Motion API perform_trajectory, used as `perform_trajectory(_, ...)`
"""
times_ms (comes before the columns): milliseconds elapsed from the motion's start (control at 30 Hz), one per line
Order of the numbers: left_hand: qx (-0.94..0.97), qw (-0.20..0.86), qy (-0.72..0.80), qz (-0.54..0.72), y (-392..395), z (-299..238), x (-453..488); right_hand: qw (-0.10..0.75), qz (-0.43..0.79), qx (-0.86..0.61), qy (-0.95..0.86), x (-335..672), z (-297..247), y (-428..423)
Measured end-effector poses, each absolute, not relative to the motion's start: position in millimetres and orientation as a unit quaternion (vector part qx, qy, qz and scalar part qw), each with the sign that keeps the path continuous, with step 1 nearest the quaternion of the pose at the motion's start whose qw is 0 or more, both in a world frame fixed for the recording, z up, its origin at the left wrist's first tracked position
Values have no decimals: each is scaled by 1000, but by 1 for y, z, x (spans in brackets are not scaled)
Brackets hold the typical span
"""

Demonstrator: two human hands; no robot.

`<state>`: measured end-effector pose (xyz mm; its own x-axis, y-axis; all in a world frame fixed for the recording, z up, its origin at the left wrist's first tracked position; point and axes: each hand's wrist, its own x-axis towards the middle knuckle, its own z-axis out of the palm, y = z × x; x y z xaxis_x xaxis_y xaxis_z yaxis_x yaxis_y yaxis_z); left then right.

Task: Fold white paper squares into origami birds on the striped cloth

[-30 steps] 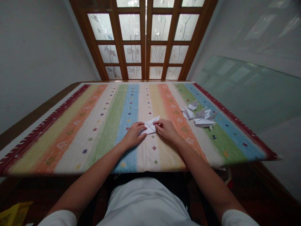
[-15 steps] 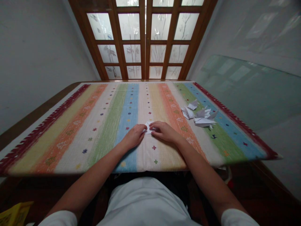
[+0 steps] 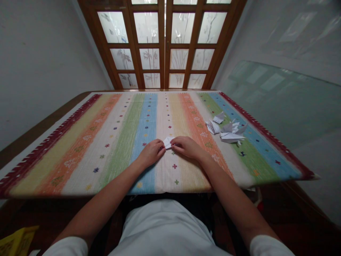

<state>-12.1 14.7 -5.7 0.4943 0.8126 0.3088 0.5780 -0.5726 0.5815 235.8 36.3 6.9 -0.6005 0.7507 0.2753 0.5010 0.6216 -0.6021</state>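
Down in the bottom left corner of the frame sits a yellow object [image 3: 17, 241], cut off by the edge, so no idea what it is. Above it, the brown edge of a wooden table [image 3: 39, 151] pokes out from under a striped woven tablecloth [image 3: 80, 170] with red zigzag borders and orange, green, blue and cream bands. Moving right, the left hand [image 3: 151, 153] comes in from the lower left, fingers curled and clenched on the left end of a small folded white paper [image 3: 168, 142]. That paper lies flat-ish on the cloth near the middle of the frame, right between both hands and mostly covered by them. Above it, at top centre, is a brown wooden door with frosted glass panes [image 3: 160, 46]. The right hand [image 3: 186, 147] pinches the paper's right side with its fingertips. Further right, just past that hand, a loose pile of white folded paper cranes [image 3: 229, 133] sits on the cloth, well apart from the hands. At the far right, a big glass sheet [image 3: 279, 96] leans beside the table.
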Motion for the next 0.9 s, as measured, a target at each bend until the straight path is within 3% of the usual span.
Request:
perform_trajectory(267, 836, 205, 421, 286, 15, -4, -12, 271, 359, -354, -820, 249, 2, 44)
perform_trajectory(900, 838, 204, 429, 267, 15, -4, -12, 271, 371, -323, -828, 260, -2, 58)
